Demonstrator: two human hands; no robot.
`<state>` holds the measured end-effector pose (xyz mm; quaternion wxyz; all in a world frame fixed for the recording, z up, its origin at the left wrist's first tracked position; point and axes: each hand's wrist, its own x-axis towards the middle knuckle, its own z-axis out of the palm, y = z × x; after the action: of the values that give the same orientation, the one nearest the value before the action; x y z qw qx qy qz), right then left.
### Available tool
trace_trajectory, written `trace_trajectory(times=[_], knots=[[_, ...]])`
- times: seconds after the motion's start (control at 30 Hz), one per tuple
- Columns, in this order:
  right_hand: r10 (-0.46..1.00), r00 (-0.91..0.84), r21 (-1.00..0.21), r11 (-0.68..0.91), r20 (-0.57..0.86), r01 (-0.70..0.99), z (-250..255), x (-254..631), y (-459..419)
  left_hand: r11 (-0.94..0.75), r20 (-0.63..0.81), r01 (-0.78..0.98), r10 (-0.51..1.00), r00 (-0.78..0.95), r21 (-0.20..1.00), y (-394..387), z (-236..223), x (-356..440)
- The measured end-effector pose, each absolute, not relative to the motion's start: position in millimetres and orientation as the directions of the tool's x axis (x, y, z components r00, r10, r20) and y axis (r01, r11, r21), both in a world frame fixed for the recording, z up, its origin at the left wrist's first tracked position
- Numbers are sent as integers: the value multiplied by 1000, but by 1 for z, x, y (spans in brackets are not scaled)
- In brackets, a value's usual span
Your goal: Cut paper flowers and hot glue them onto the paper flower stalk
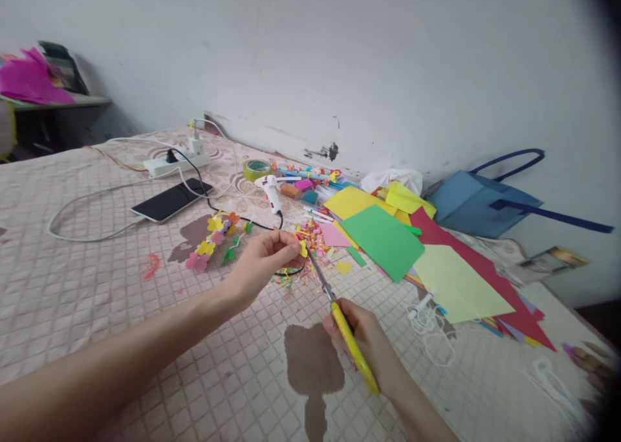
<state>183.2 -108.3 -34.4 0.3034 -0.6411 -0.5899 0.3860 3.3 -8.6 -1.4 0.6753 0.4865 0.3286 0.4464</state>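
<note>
Between the thumb and fingers of my left hand (272, 259) is a small yellow paper piece (303, 248), pinched at its edge. My right hand (363, 332) is closed round the yellow handles of a pair of scissors (350, 342). The metal blades point up and away, their tips at the yellow piece; whether they are cutting into it I cannot tell. Below and beyond the hands lie many small coloured paper scraps (315, 235). Left of my left hand are paper flowers (206, 248) in pink, yellow and orange, with green leaf shapes (229, 254) on a white string.
A white glue gun (270, 195) with a black cord stands behind the scraps, near a tape roll (257, 169). Coloured paper sheets (383, 238) spread to the right, before a blue bag (482, 202). At left lie a phone (169, 201) and a power strip (177, 162) with cables.
</note>
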Motion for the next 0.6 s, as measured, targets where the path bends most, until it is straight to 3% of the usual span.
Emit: trace_trajectory(times=[0.23,0.6], knots=[[983,14,-844,-166,-186,510,-33,182,-110,108,21,-303,919,393,947,-7,-3,2],[987,-6,-827,-129,-158,548,-31,185,-108,105,-11,-170,876,482,980,-1,0,-2]])
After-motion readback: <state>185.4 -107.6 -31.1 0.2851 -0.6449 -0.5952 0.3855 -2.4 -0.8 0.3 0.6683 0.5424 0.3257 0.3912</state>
